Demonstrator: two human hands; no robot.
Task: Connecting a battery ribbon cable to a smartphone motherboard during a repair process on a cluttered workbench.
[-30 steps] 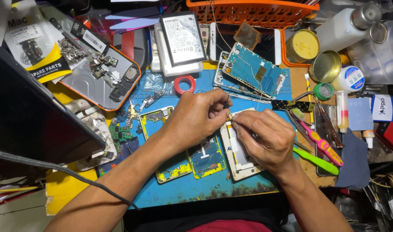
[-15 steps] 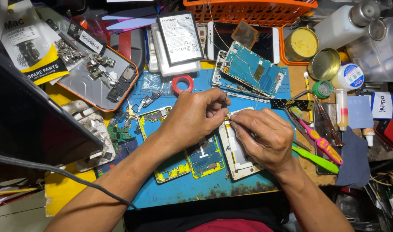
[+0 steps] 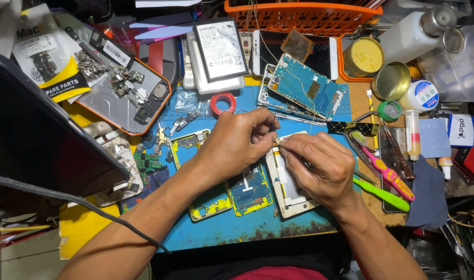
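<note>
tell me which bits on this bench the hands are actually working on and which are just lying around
In hand:
left hand and right hand, fingertips pinched together over a tiny part, too small to identify
white phone frame under them

Lying about:
red tape roll
pink toothbrush
green tool
yellow-edged phone frame
open tin
orange basket

Bright light is falling on the cluttered workbench (image 3: 81, 228); below its left corner, what looks like tiled floor (image 3: 9, 259) is showing.
</note>
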